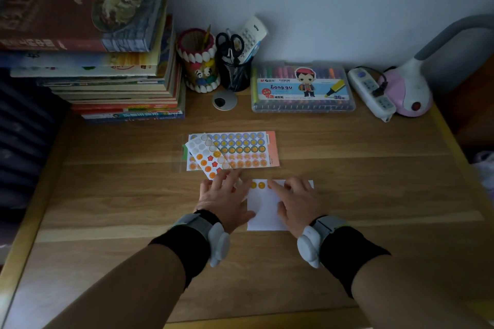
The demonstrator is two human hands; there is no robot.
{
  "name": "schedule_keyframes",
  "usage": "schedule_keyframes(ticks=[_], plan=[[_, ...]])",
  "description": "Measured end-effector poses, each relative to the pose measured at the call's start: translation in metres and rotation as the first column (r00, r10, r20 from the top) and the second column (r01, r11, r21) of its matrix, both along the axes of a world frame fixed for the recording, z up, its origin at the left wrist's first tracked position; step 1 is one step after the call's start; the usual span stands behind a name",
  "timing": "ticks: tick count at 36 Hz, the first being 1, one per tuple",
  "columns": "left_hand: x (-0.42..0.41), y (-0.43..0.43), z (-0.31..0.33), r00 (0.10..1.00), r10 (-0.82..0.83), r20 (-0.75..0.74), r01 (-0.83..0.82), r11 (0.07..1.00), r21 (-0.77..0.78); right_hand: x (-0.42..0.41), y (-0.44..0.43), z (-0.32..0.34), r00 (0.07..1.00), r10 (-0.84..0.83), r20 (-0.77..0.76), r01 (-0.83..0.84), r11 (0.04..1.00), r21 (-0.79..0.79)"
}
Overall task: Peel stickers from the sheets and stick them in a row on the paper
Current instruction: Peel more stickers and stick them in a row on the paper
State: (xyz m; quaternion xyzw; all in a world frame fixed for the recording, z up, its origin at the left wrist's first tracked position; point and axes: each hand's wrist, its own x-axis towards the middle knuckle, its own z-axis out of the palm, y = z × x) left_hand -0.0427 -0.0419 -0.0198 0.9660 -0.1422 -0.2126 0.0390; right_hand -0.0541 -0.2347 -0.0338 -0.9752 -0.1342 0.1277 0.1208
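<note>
Both forearms reach forward over the wooden desk [374, 181], palms down. The left hand [224, 200] lies flat with its fingers [217, 181] spread and straight, holding nothing; its thumb side rests on the left edge of the white paper [263, 214] and its fingertips reach the lower corner of the tilted sticker sheet [207, 155]. The right hand [298, 201] rests on the right part of the paper with its index finger [275, 185] stretched out and pressing down near the paper's top edge; the other fingers are loosely bent on the paper and grasp nothing. Whether a sticker lies under that fingertip cannot be told. The paper lies in front of the person, near the middle of the desk, and carries two orange round stickers [253, 185] side by side along its top edge, just left of the pressing finger. Just beyond the paper lies the large sticker sheet [246, 149], with rows of blue, green, pink and orange circles; the tilted sheet overlaps its left part and shows several blank spots along with orange circles and red stars.
</note>
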Motion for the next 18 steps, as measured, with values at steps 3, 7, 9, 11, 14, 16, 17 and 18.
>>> schedule_keyframes(ticks=[3, 7, 9, 11, 14, 16, 17, 18], plan=[[0.0003, 0.0002, -0.0013, 1.0, 0.0, 0.004, 0.0, 1.0, 0.005, 0.0012, 0.0006, -0.0007, 1.0, -0.003, -0.005, 0.003, 1.0, -0.022], [0.0, 0.0005, -0.003, 1.0, 0.003, 0.009, -0.003, 1.0, 0.0, 0.0054, 0.0, -0.0012, 0.999, 0.014, -0.035, -0.015, 0.999, -0.041], [-0.0002, 0.0001, -0.0032, 1.0, 0.009, 0.015, -0.009, 1.0, -0.005, 0.0056, -0.0002, -0.0015, 0.999, 0.009, -0.033, -0.01, 0.999, -0.03], [0.0, 0.0, -0.0032, 1.0, 0.012, 0.017, -0.012, 1.0, -0.008, 0.0042, -0.0016, -0.0024, 1.0, 0.006, -0.03, -0.007, 0.999, -0.035], [0.0005, 0.0001, -0.0032, 1.0, 0.01, 0.014, -0.01, 1.0, -0.011, 0.0006, -0.0061, -0.0041, 1.0, 0.016, -0.016, -0.016, 1.0, -0.022], [0.0013, 0.0008, -0.0043, 1.0, 0.012, 0.013, -0.012, 1.0, -0.012, 0.0022, -0.0067, -0.0027, 0.999, 0.028, -0.025, -0.028, 0.999, -0.019], [0.0014, 0.001, -0.0049, 1.0, 0.011, 0.011, -0.011, 1.0, -0.012, 0.0035, -0.0061, -0.0025, 0.999, 0.024, -0.03, -0.025, 1.0, -0.014], [0.0013, 0.0013, -0.0053, 1.0, 0.009, 0.01, -0.009, 1.0, -0.01, 0.0044, -0.0052, -0.0019, 0.999, 0.022, -0.027, -0.022, 1.0, -0.001]])
